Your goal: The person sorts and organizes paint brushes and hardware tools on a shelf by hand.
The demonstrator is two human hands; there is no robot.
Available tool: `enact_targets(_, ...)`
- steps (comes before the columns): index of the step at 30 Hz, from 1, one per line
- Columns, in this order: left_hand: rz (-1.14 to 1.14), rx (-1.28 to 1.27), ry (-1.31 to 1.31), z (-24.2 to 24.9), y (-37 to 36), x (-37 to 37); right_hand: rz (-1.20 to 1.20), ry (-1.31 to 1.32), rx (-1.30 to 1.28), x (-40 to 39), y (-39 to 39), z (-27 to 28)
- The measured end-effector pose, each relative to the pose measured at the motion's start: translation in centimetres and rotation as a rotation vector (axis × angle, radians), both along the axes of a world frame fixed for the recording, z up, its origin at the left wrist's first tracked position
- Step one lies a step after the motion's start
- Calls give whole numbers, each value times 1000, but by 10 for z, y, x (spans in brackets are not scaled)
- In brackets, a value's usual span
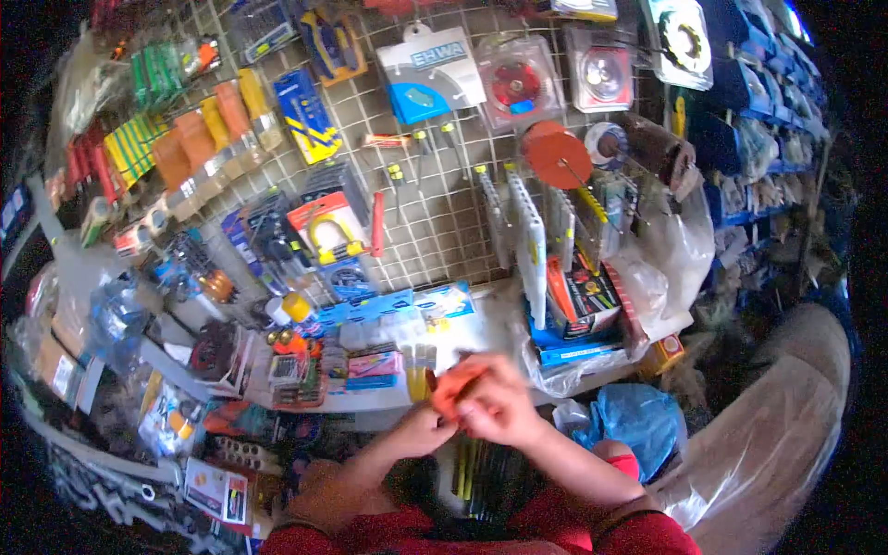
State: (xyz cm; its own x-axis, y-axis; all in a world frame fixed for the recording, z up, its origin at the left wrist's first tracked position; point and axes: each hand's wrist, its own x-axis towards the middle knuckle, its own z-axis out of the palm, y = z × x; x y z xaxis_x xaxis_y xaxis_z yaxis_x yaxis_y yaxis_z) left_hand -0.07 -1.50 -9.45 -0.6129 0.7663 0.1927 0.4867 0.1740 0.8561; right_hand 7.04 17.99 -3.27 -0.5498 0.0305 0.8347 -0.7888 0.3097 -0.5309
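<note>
The right hand [499, 404] pinches a blurred orange piece [452, 385]; the left hand [422, 431] meets its lower edge, its grip unclear. Held before the white counter [365, 401], the piece looks light, probably thin and pliable, unlikely to break; opposite edges seem the best hold.

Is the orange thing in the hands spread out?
No, the orange thing looks bunched: only a small patch shows between the left hand and right hand. Blur hides any folds.
</note>
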Motion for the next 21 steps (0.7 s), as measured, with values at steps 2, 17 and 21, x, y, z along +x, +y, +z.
enact_targets(2, -33, 82, 222, 12, 14, -7, -5, -79, 314, -1, -13, -2)
enact_targets(17, 25, -3, -535, 18, -22, -38, 320, -886, 427, -28, 0, -64)
enact_targets(21, 87, -38, -581, 21, -37, -42, 315, -973, 414, -33, -6, -55)
